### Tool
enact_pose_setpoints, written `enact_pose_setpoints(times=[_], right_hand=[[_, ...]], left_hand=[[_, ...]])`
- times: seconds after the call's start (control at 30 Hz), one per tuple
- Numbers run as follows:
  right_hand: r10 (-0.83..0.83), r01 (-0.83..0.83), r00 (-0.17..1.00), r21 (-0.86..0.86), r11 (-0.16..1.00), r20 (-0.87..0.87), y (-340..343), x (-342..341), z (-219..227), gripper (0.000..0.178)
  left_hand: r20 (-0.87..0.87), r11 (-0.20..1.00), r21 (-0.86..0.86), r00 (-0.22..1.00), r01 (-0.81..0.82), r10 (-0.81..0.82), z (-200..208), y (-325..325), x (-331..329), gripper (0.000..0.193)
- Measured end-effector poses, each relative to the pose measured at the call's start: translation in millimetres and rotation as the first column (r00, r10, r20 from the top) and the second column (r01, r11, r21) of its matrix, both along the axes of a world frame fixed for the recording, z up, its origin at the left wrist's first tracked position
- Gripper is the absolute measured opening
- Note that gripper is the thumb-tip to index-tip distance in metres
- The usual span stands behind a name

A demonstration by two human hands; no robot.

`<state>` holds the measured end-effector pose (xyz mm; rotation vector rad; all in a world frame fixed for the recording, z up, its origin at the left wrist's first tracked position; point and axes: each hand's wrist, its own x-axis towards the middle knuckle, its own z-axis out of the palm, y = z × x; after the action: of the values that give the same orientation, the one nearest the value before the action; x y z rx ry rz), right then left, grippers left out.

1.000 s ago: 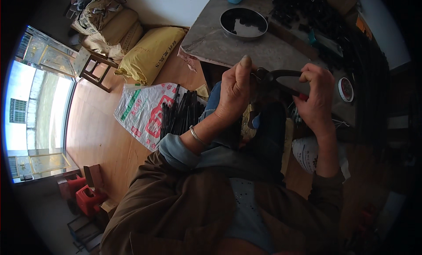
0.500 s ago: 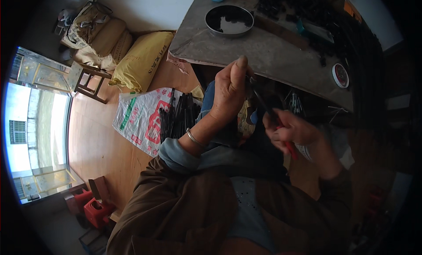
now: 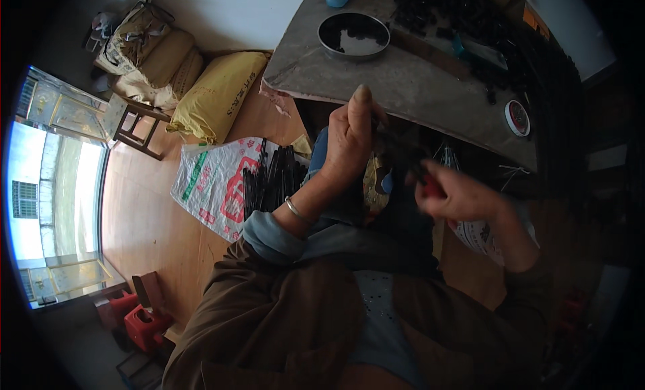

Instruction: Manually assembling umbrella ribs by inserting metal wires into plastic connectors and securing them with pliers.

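Observation:
My left hand (image 3: 351, 138) is raised in front of the table's near edge, thumb pointing up and fingers curled closed. Whatever they grip is hidden behind the hand. To its right, my right hand (image 3: 460, 194) is closed around a red-handled tool (image 3: 432, 186) with a long dark front part, blurred by motion. That dark end points up and left toward my left fingers; whether it touches anything there is too dark to tell. Beyond my hands, a round metal pan (image 3: 355, 55) holding small black pieces stands on the grey table (image 3: 295, 66).
Black short tubes (image 3: 463, 14) are heaped at the table's back right, near a round red-and-white tin (image 3: 517, 118). Black rods (image 3: 272, 182) lie on a white printed sack (image 3: 208, 182) on the floor. A yellow sack (image 3: 218, 94), a wooden stool (image 3: 138, 124) and red containers (image 3: 144, 326) are leftward.
My right hand has shifted up and slightly right with the red-handled tool, its dark end drawing back from my left hand. My left hand has stayed nearly in place.

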<state>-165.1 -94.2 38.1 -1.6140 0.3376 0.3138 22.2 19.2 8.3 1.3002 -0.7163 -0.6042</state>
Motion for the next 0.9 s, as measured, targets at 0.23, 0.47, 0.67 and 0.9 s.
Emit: enact_pose_setpoints(times=[0.23, 0.47, 0.67, 0.9], right_hand=[[-0.176, 0.197, 0.980, 0.340, 0.919, -0.093, 7, -18, -10, 0.045], [0.007, -0.003, 1.000, -0.473, 0.881, 0.007, 1, 3, 24, 0.038], [-0.112, 0.152, 0.984, -0.330, 0.932, 0.137, 23, 4, 3, 0.020], [-0.032, 0.118, 0.993, 0.887, 0.446, -0.116, 31, -10, -26, 0.033]], left_hand=[[-0.050, 0.998, 0.006, 0.996, 0.068, -0.068, -1, 3, 0, 0.064], [0.014, 1.000, -0.002, 1.000, -0.016, 0.016, -2, 4, -2, 0.065], [-0.103, 0.999, -0.030, 0.994, 0.027, -0.030, -2, 8, -1, 0.064], [-0.109, 0.992, -0.102, 0.991, 0.072, -0.083, -3, 2, -6, 0.065]])
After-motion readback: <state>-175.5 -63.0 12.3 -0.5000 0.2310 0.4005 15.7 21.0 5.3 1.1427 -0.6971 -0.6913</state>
